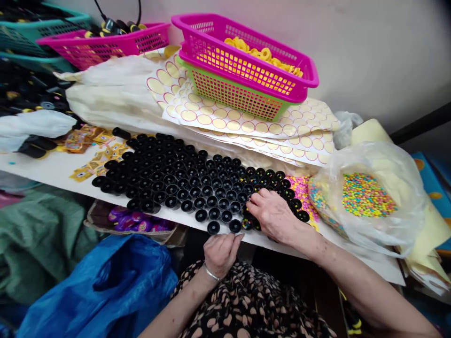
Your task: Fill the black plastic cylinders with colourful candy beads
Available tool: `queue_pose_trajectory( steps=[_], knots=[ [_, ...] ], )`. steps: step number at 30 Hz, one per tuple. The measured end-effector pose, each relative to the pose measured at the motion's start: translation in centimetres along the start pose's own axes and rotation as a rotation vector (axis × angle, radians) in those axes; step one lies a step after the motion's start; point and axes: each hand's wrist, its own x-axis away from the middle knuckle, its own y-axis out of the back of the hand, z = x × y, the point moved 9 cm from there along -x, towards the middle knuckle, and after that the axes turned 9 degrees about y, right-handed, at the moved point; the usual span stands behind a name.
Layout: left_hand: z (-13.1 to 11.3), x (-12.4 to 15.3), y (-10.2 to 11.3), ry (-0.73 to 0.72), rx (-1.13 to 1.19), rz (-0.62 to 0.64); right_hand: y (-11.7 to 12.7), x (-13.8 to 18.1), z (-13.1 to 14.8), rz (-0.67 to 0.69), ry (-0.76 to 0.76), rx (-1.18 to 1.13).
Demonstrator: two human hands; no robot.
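Note:
Round black plastic cups (195, 191) stand packed in rows, open side up, across the white table. My right hand (271, 213) reaches over the cups at the right end, its fingers bent and drawn together; what they hold, if anything, is hidden. Small coloured beads or candies (246, 223) lie in some of the cups around it. At the table's front edge, just below the nearest cups, my left hand (220, 253) is closed with thumb against fingers. Whatever may be inside it is hidden.
A clear plastic bag (405, 188) of coloured pellets (366, 195) sits at the right, by loose pink ones (299, 188). Behind stand a pink basket (243, 75) of yellow rings and sticker sheets (225, 124). Yellow packets (102, 159) lie left; a blue bag (105, 286) hangs below.

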Motion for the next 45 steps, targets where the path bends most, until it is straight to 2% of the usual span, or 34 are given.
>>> queue_pose_trajectory(
  steps=[4,7,10,12,13,14,16,17,19,20,22,24,28,30,32,35,37,39,41,45],
  knots=[
    [0.0,0.0,0.0,0.0,-0.001,-0.002,0.6,0.0,-0.1,-0.026,-0.025,0.003],
    [-0.1,-0.2,0.2,-0.01,0.0,-0.016,2.3,1.9,-1.9,-0.18,-0.104,-0.123],
    [-0.1,-0.3,0.1,-0.012,0.002,-0.012,4.2,7.3,-6.6,-0.491,-0.273,-0.326],
    [0.0,-0.3,0.1,-0.014,0.008,-0.008,4.5,12.7,-11.2,-0.694,-0.498,-0.331],
    [0.0,-0.3,0.1,-0.02,0.011,-0.01,4.3,15.5,-13.4,-0.744,-0.636,-0.272],
    [0.1,-0.2,0.1,-0.026,0.011,-0.016,3.6,17.8,-15.4,-0.716,-0.762,-0.195],
    [0.1,-0.2,0.1,-0.04,0.005,-0.029,1.5,20.2,-18.4,-0.456,-0.931,-0.045],
    [0.0,-0.3,0.1,-0.046,-0.001,-0.032,0.4,20.6,-19.5,-0.306,-0.966,0.0],
    [0.0,-0.4,0.0,-0.054,-0.019,-0.034,-1.6,20.3,-20.8,-0.098,-0.96,0.021],
    [-0.1,-0.5,0.0,-0.056,-0.03,-0.035,-2.2,19.8,-21.2,-0.054,-0.937,0.002],
    [-0.2,-0.7,-0.1,-0.055,-0.053,-0.031,-3.1,18.7,-21.6,-0.063,-0.876,-0.098],
    [-0.3,-0.9,-0.1,-0.061,-0.061,-0.029,-3.7,18.2,-21.9,-0.194,-0.822,-0.318],
    [-0.7,-1.0,0.2,-0.102,-0.049,-0.058,-4.0,21.0,-23.1,-0.712,-0.855,-0.825],
    [-0.7,-1.0,0.2,-0.111,-0.053,-0.064,-4.0,22.9,-23.1,-0.911,-0.89,-0.933],
    [-0.6,-1.1,0.1,-0.117,-0.048,-0.066,-3.6,24.0,-22.5,-1.041,-0.881,-0.972],
    [-0.7,-1.1,0.1,-0.132,-0.026,-0.076,-1.8,24.3,-20.6,-1.155,-0.822,-0.947],
    [-0.8,-1.1,0.2,-0.14,-0.02,-0.088,0.1,23.5,-18.6,-1.181,-0.754,-0.868],
    [-0.9,-1.1,0.3,-0.136,-0.017,-0.086,2.0,21.6,-16.2,-1.111,-0.668,-0.754],
    [-0.8,-1.0,0.3,-0.117,-0.012,-0.07,3.3,18.5,-13.5,-0.968,-0.554,-0.645],
    [-0.6,-0.7,0.2,-0.059,0.003,-0.037,3.5,12.3,-9.0,-0.761,-0.333,-0.605]
  ],
)
